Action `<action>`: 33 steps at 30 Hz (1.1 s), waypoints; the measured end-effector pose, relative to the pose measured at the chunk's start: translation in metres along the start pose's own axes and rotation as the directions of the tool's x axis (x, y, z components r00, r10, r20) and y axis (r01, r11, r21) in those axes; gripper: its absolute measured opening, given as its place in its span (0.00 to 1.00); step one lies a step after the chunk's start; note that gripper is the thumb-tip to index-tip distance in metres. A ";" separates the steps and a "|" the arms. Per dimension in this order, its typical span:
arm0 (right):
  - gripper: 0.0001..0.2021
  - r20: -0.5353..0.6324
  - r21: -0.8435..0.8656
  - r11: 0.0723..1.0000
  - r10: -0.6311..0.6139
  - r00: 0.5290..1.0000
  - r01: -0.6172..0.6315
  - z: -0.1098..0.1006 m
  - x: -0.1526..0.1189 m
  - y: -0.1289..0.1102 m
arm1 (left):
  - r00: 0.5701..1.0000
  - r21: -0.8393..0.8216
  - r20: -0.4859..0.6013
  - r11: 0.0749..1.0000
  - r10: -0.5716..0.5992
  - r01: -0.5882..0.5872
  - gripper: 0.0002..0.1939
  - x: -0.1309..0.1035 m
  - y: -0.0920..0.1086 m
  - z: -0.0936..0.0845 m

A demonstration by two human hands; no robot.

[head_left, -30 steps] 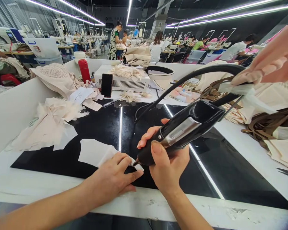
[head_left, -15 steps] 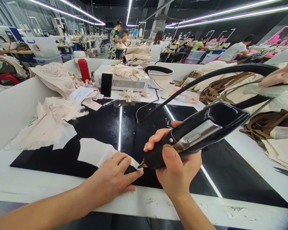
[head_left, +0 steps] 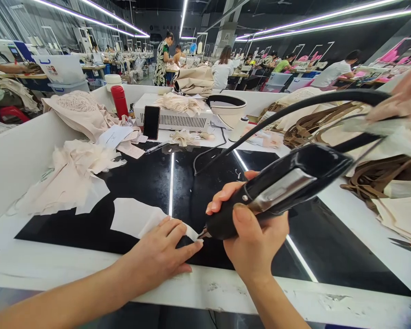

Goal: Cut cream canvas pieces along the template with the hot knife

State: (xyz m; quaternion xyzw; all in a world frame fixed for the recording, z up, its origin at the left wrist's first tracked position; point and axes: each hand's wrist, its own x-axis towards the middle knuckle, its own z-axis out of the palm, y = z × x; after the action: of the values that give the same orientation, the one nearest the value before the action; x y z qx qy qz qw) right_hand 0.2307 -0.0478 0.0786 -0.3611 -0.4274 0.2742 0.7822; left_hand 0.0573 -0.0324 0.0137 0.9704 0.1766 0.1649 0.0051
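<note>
A pale piece of fabric (head_left: 132, 217) lies on the black glossy mat (head_left: 130, 173). My left hand (head_left: 167, 251) presses flat on its right part, fingers stretched out, covering some of it. In my right hand (head_left: 251, 228) is a thick black corded power tool (head_left: 277, 187) with a silver side panel, my fingers wrapped round its front body. It slants down to the left, and its narrow metal tip meets the fabric's right end just beyond my left fingertips. Its exact kind I cannot make out.
Crumpled pale fabric pieces (head_left: 68, 173) lie at left. At the back stand a white vented box (head_left: 178, 119), a phone (head_left: 151, 122) and a red bottle (head_left: 119, 101). Brown straps (head_left: 311, 121) and red-handled scissors (head_left: 409, 246) are at right. A black cable (head_left: 315, 98) arches over the table.
The tool and both hands have stayed almost in place; the tool's rear end has shifted slightly left. A worker at the far left has stretched an arm out.
</note>
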 end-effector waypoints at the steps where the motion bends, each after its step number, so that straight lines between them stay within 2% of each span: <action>1: 0.20 -0.016 -0.009 1.000 -0.012 1.000 0.012 -0.001 0.002 -0.001 | 1.000 -0.009 -0.001 1.000 -0.005 0.005 0.31 0.000 0.000 -0.001; 9: 0.21 -0.020 -0.014 0.999 -0.039 0.999 0.039 -0.009 0.002 0.003 | 1.000 -0.032 0.004 0.999 -0.018 0.018 0.29 0.001 0.001 -0.001; 20: 0.21 -0.045 -0.013 0.998 -0.059 0.997 0.058 -0.005 0.005 -0.003 | 0.998 -0.074 -0.026 0.996 -0.051 0.049 0.26 0.002 0.004 -0.006; 33: 0.20 0.029 0.005 0.999 -0.050 0.998 0.050 -0.009 -0.001 0.007 | 0.997 -0.123 -0.004 0.989 -0.079 0.078 0.27 0.002 0.004 -0.007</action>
State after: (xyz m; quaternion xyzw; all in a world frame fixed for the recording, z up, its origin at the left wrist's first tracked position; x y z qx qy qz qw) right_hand 0.2371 -0.0473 0.0697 -0.3446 -0.4469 0.2606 0.7834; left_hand 0.0581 -0.0356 0.0212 0.9597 0.2044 0.1795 0.0707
